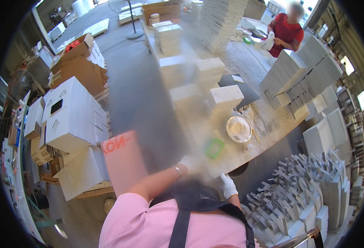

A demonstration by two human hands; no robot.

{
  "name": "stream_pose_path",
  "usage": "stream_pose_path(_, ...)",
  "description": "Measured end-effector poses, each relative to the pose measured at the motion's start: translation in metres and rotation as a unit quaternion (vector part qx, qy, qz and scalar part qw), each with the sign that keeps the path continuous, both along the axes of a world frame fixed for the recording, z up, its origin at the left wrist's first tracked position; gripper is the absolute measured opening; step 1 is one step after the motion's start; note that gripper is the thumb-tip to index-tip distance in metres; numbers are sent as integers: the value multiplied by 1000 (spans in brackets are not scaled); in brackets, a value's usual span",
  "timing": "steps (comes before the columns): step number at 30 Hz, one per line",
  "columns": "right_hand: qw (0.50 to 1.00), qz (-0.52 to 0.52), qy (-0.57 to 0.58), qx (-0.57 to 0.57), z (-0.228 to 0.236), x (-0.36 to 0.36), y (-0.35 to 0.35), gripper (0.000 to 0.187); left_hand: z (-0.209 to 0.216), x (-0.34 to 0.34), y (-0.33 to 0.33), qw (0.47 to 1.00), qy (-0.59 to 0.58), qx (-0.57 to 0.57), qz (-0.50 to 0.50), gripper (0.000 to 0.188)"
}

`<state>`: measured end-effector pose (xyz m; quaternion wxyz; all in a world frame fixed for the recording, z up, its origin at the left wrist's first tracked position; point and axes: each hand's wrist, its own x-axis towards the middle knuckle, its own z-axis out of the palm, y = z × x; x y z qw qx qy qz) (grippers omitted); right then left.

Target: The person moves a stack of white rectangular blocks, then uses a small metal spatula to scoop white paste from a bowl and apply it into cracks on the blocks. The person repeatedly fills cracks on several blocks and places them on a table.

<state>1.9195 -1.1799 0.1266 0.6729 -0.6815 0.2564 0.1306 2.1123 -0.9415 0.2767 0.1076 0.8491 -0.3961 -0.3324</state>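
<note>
At the near end of the workbench is a pale flat slab, its outline blurred by a hazy smear. My right hand, in a white glove, is closed at the slab's right corner, thumb along the edge. On the slab's left side is my left hand, also gloved; haze hides its fingers, so its grip is unclear. Just beyond the slab lies a green square-framed object. Farther right stands a round clear bowl of whitish material, with a thin stick beside it.
White block-like stacks stand along the bench, near a dark sheet. A co-worker in red stands at the far right. Upright grey strips crowd my right. White boxes and a pink board are left.
</note>
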Motion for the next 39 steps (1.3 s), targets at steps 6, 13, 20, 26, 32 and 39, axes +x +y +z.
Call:
stream_pose_path(6, 996, -84, -36, 17, 0, 16, 3, 46, -8, 11, 7, 999, 41, -2, 8, 36)
stream_pose_path(13, 995, -95, 17, -33, 23, 19, 26, 52, -13, 52, 26, 981, 139, -12, -135, 38)
stream_pose_path(20, 968, -232, -31, 92, 59, 16, 58, 62, 74, 173, 81, 893, 378, -123, 210, 37)
stream_pose_path(26, 851, -482, 44, 202, 89, 32, 109, 49, 73, 351, 88, 872, 288, -320, 233, 36)
stream_pose_path(32, 753, -648, 55, -98, 65, 73, 156, 51, 3, 415, 92, 937, 89, -298, 158, 22)
stream_pose_path(39, 695, -615, 141, -346, 48, 83, 164, 52, -61, 430, 66, 936, -93, -328, -86, 21)
